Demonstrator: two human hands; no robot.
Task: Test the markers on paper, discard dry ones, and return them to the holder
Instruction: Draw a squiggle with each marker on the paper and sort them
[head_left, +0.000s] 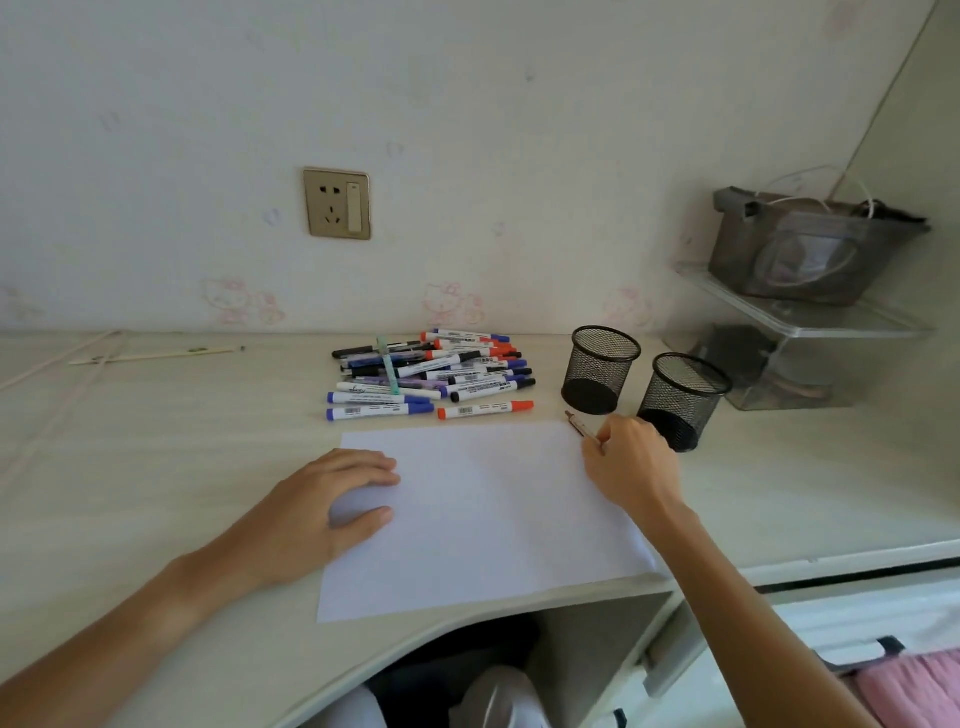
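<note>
We held the paper (483, 514) flat on the counter (156, 441) with our left hand (332, 499), fingers relaxed, right hand (631, 462) pinching a thin pen (582, 427); the piled markers (431, 376) looked light, rigid, best gripped mid-barrel.

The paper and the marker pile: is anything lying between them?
No: the head view shows only bare desk between the paper and the marker pile.

Marker pile (431, 374) behind paper (483, 519), two mesh holders (600, 369) right of pile
</note>
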